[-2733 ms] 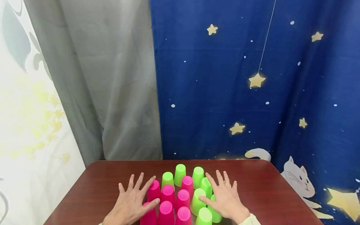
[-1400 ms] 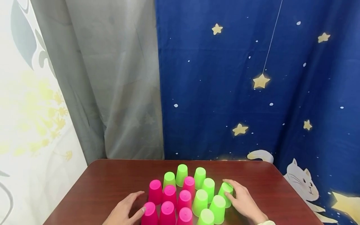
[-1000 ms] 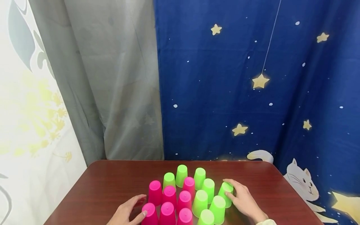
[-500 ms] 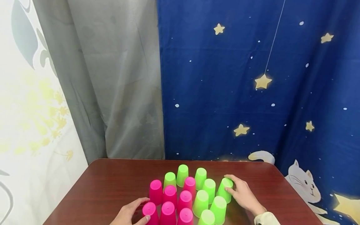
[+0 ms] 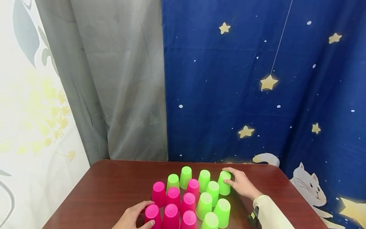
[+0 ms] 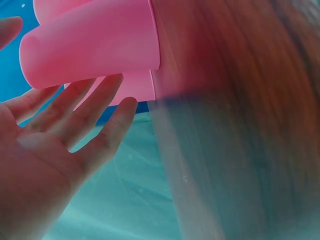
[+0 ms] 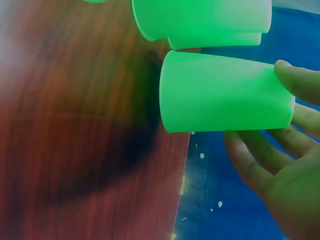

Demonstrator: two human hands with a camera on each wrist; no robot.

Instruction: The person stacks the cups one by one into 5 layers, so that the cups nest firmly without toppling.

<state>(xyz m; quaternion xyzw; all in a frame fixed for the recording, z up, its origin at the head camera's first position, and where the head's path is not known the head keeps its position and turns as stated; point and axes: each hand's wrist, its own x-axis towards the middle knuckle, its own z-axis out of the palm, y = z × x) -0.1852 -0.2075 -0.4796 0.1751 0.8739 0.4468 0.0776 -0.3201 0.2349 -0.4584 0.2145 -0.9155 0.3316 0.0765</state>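
Near the table's right side, my right hand (image 5: 239, 183) holds an upside-down green cup (image 5: 224, 183) between thumb and fingers. In the right wrist view the thumb lies on one side of that green cup (image 7: 225, 92), near its base, with the fingers on the other. At the front left, my left hand (image 5: 132, 216) is around the nearest left pink cup (image 5: 152, 215). The left wrist view has its fingers nearly straight beside the pink cup (image 6: 95, 45), the thumb on the other side and the palm apart from it.
Several other pink cups (image 5: 171, 214) and green cups (image 5: 205, 205) stand upside down, grouped close together on the brown table (image 5: 120, 181). Behind the table's far edge hang a grey curtain (image 5: 134, 95) and a blue curtain with stars (image 5: 200, 95).
My right hand first separated a green cup to the right, then moved it away from me, beside the back green cups. My left hand drew in from spread fingers to around the front pink cup.
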